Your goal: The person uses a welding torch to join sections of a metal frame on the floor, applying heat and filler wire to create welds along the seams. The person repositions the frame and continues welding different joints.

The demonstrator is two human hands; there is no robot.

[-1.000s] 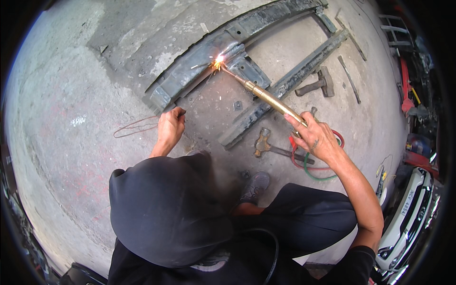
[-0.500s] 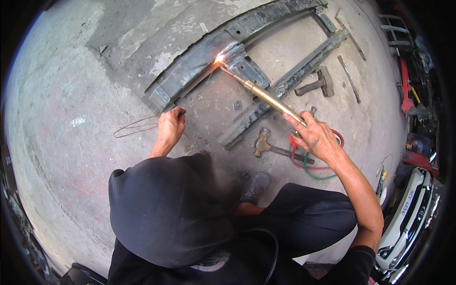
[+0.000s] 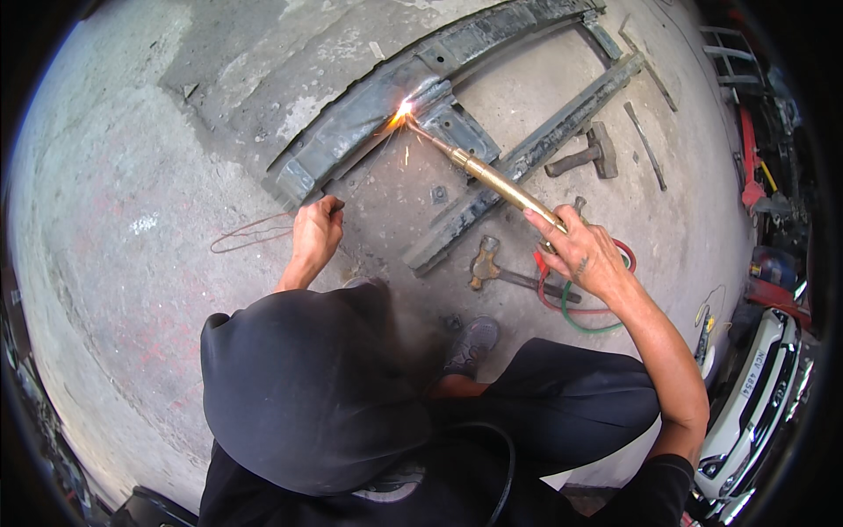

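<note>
A brass gas welding torch (image 3: 502, 183) rests in my right hand (image 3: 584, 250), fingers wrapped round its handle. Its thin copper-coloured tip points away to the left, and a bright flame (image 3: 405, 109) meets the dented grey metal car beam (image 3: 351, 114) near a welded-on bracket (image 3: 465, 127). My left hand (image 3: 317, 233) is closed on a thin welding wire (image 3: 250, 239). One end of this wire loops out to the left of the hand; its other end runs faintly toward the flame. Sparks drop just below the flame.
A long metal bar (image 3: 536, 158) crosses beneath the torch. A ball-peen hammer (image 3: 486, 263) and a red and green hose pair (image 3: 606, 327) lie near my right forearm. Farther right are a sledgehammer (image 3: 601, 151) and a metal rod (image 3: 645, 147). A white car bumper (image 3: 746, 404) stands at the right edge.
The flame spot now throws orange sparks to the left and downward. Both hands and the torch hold almost the same position.
</note>
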